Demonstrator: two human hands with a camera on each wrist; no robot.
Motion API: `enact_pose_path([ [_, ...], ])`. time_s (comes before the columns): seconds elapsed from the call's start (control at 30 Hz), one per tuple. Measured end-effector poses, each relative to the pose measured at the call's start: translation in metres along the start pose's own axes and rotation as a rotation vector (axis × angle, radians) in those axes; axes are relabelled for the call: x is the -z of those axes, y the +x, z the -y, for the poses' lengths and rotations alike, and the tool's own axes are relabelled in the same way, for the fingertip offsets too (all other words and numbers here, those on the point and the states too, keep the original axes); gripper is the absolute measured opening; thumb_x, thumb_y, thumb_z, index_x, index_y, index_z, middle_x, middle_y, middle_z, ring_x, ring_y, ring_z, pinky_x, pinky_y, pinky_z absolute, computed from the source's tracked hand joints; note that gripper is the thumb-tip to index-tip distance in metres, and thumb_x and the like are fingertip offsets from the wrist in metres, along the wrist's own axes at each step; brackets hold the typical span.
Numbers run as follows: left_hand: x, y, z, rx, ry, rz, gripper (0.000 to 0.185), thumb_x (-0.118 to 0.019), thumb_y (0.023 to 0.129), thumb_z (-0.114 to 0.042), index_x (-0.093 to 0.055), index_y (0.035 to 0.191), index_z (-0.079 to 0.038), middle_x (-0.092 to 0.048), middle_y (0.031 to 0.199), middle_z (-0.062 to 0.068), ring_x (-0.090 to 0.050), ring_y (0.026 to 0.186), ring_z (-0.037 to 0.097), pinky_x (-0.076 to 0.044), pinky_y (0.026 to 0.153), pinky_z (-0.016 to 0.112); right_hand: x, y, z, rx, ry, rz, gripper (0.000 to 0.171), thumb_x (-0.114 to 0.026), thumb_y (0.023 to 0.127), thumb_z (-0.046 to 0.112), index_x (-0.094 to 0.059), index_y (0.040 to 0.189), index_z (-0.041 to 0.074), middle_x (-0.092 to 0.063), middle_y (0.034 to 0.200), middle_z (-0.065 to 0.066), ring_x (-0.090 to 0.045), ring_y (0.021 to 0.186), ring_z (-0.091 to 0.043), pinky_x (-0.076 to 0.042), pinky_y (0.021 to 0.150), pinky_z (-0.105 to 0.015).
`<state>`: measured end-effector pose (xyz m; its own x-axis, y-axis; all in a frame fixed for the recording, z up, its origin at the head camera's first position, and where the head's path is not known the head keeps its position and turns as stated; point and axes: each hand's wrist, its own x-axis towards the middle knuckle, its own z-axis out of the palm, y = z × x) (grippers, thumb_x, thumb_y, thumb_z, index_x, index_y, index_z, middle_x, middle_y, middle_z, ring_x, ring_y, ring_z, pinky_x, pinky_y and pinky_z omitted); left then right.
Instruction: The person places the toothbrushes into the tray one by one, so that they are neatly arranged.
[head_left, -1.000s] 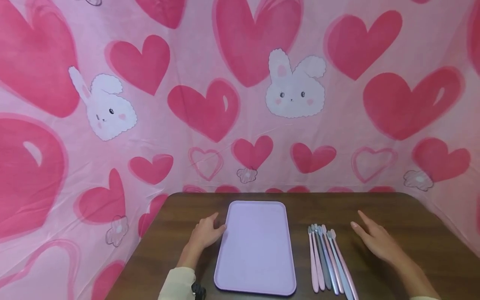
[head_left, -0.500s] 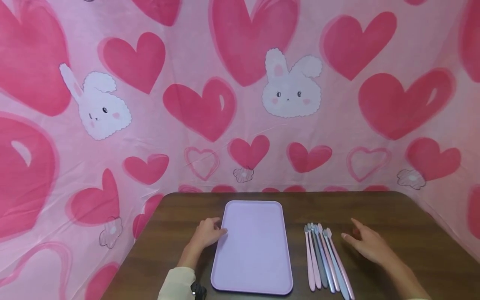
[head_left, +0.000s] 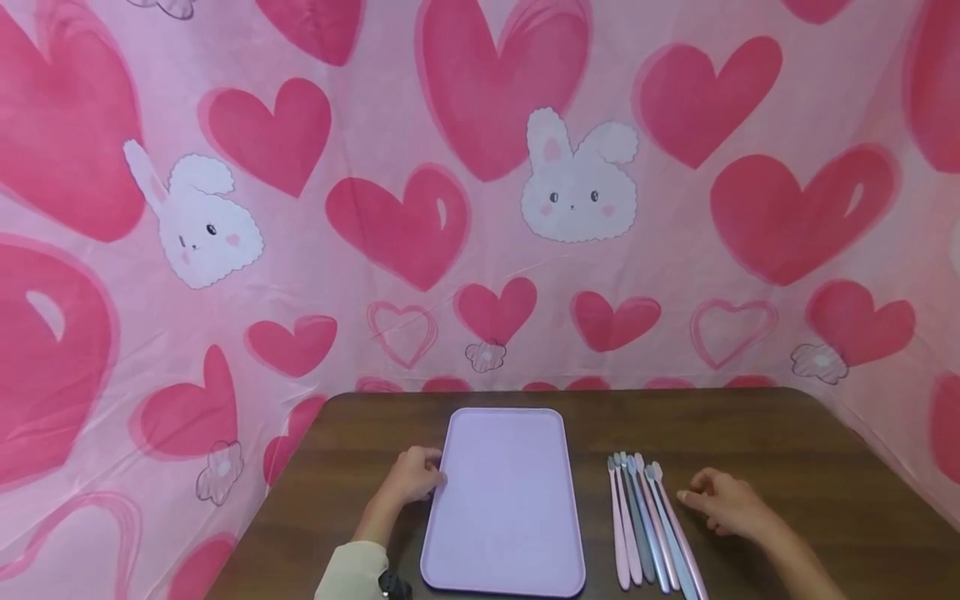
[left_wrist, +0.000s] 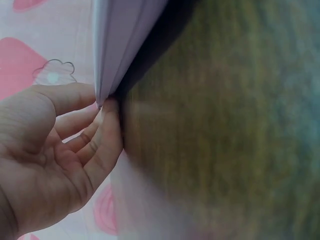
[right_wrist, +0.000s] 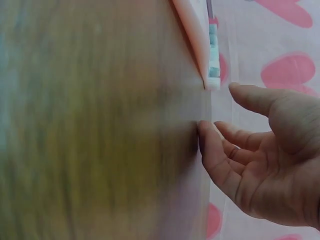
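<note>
A lilac rectangular tray (head_left: 502, 533) lies on the dark wooden table (head_left: 810, 450). My left hand (head_left: 415, 477) rests at the tray's left rim (left_wrist: 107, 60), with its thumb and loosely bent fingertips (left_wrist: 111, 117) touching the edge. Right of the tray, several toothbrushes (head_left: 648, 525) in pink, grey and blue lie side by side. My right hand (head_left: 722, 503) sits on the table just right of them, fingers loosely curled and holding nothing. In the right wrist view a pink toothbrush head (right_wrist: 210, 70) lies just beyond the fingertips (right_wrist: 205, 132).
A pink cloth with red hearts and white bunnies (head_left: 577, 179) hangs behind the table and wraps both sides. Bare wood shows between the tray and the toothbrushes, and to the right of my right hand. The left wrist carries a cream sleeve (head_left: 352, 571).
My right hand has come down and drawn left toward the toothbrushes, its fingers curling in. My left hand's fingers have bent at the tray rim. The tray and toothbrushes stay put.
</note>
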<state>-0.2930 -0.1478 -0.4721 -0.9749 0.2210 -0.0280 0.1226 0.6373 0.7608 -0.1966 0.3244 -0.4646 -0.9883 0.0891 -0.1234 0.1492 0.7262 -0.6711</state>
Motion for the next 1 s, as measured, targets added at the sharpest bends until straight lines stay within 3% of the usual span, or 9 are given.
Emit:
enact_pose_path([
  [0.13, 0.000, -0.001, 0.001, 0.007, -0.002, 0.023, 0.046, -0.070, 0.089, -0.005, -0.061, 0.132, 0.010, -0.060, 0.076, 0.009, -0.060, 0.065, 0.017, -0.064, 0.070, 0.043, -0.005, -0.001, 0.001, -0.041, 0.025, 0.009, 0.031, -0.070, 0.093, 0.026, -0.062, 0.101, -0.003, -0.060, 0.082, -0.007, -0.061, 0.067, -0.018, -0.058, 0.056, -0.032],
  [0.37, 0.001, -0.002, 0.000, 0.000, -0.002, 0.039, 0.047, -0.069, 0.090, -0.005, -0.059, 0.134, 0.009, -0.055, 0.072, 0.007, -0.057, 0.062, 0.017, -0.064, 0.069, 0.042, -0.011, -0.003, 0.007, -0.080, 0.038, 0.024, 0.026, -0.072, 0.092, 0.025, -0.061, 0.092, 0.002, -0.056, 0.077, -0.006, -0.058, 0.067, -0.018, -0.058, 0.056, -0.030],
  [0.7, 0.001, 0.000, -0.004, -0.002, -0.001, 0.055, 0.047, -0.068, 0.091, -0.005, -0.059, 0.135, 0.009, -0.058, 0.075, 0.008, -0.060, 0.066, 0.017, -0.064, 0.072, 0.045, -0.014, -0.002, 0.006, -0.079, 0.014, 0.003, 0.023, -0.076, 0.088, 0.018, -0.059, 0.080, 0.004, -0.049, 0.069, -0.001, -0.052, 0.059, -0.015, -0.056, 0.053, -0.029],
  [1.0, 0.001, 0.001, 0.000, 0.004, -0.013, 0.024, 0.046, -0.068, 0.089, -0.003, -0.060, 0.132, 0.010, -0.057, 0.073, 0.008, -0.059, 0.063, 0.017, -0.064, 0.067, 0.043, -0.016, 0.001, 0.012, -0.049, 0.037, -0.006, 0.019, -0.077, 0.084, 0.012, -0.063, 0.077, 0.003, -0.057, 0.071, -0.002, -0.056, 0.056, -0.014, -0.055, 0.052, -0.027],
])
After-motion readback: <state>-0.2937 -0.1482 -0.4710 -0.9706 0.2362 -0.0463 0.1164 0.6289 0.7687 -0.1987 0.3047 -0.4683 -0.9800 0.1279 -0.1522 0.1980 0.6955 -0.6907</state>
